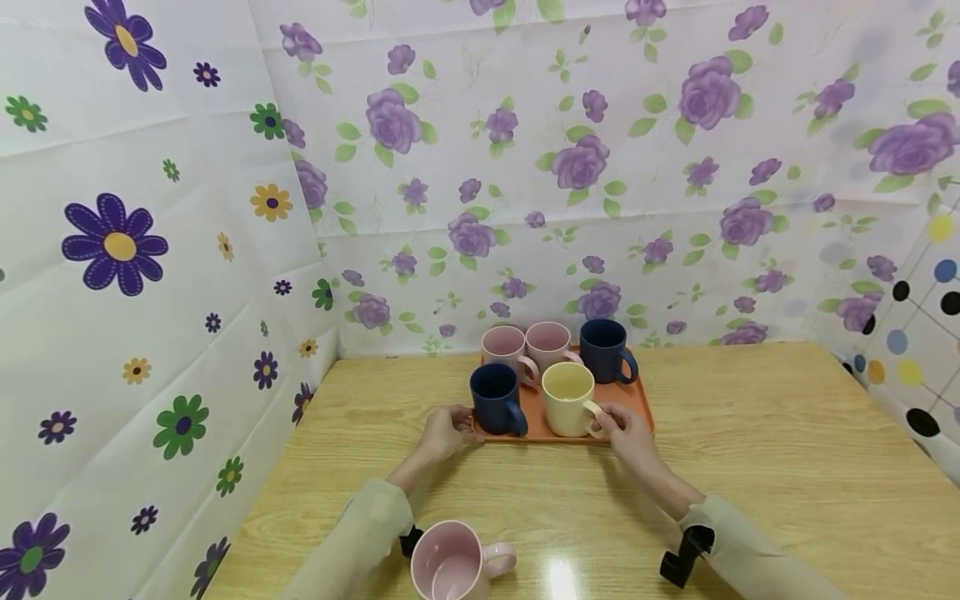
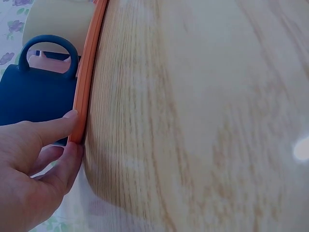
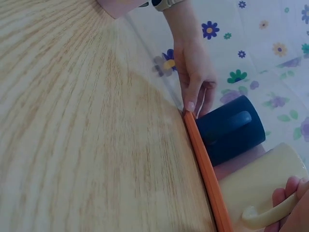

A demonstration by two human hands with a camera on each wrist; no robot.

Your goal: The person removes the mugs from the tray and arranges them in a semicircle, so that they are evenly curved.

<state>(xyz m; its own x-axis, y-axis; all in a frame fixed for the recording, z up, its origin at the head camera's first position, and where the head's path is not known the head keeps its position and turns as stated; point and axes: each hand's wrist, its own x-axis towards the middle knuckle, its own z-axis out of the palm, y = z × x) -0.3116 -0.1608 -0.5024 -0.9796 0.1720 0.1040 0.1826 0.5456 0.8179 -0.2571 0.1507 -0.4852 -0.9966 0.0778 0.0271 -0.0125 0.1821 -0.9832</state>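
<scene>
An orange tray (image 1: 534, 414) lies on the table against the back wall with several mugs on it. At its front left corner, my left hand (image 1: 442, 433) pinches the rim between thumb and fingers, close beside a navy mug (image 1: 493, 408); the left wrist view shows this grip on the tray edge (image 2: 83, 104). My right hand (image 1: 633, 442) holds the handle of a pale yellow mug (image 1: 566, 404), which stands upright at the tray's front. In the right wrist view, fingers (image 3: 280, 200) curl round that handle. Behind are two pink mugs (image 1: 504, 357) and another navy mug (image 1: 602, 354).
Another pink mug (image 1: 450, 567) stands on the wooden table (image 1: 570, 500) near the front, beside my left forearm, its handle pointing right. A flower-patterned wall covering (image 1: 525, 192) rises directly behind the tray, with another (image 1: 150, 333) along the left side.
</scene>
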